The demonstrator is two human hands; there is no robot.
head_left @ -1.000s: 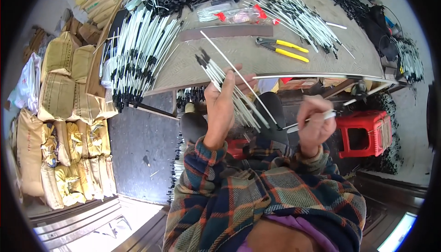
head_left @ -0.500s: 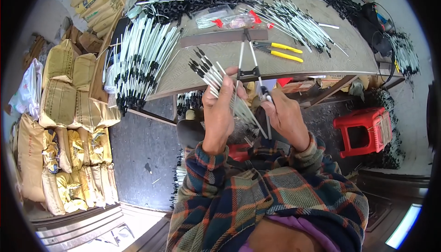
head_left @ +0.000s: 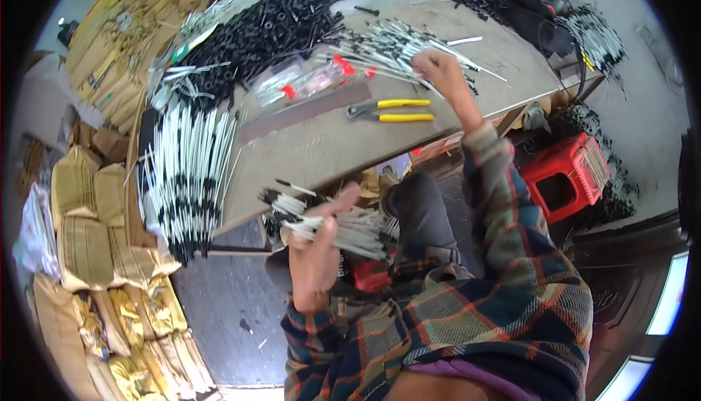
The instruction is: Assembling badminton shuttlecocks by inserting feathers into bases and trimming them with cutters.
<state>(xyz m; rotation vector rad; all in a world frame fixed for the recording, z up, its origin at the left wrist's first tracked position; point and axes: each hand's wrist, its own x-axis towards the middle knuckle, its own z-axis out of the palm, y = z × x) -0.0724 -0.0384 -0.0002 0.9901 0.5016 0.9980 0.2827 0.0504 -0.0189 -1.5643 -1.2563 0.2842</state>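
Observation:
My left hand [head_left: 315, 255], smeared by motion, is closed around a bundle of thin white rods with black fittings [head_left: 350, 229] in front of the table's near edge. Over on the right, my right hand [head_left: 439, 72] reaches across the table to a loose pile of white rods with black ends [head_left: 391, 47]. Its fingers are curled together at the pile's near side, and what they grip, if anything, is hidden. Just left of that forearm lie yellow-handled pliers [head_left: 401, 110]. Beside them rests a flat brown strip [head_left: 307, 114].
A thick sheaf of white rods [head_left: 186, 160] hangs over the table's left edge. Black fittings [head_left: 270, 39] are heaped at the back, near clear bags with red pieces [head_left: 318, 83]. A red stool [head_left: 566, 178] stands on the right; brown sacks [head_left: 91, 233] are stacked left.
My right hand has left the rods near my left hand and reached up right to the pile. My left hand and its bundle have moved lower and left. The view has shifted.

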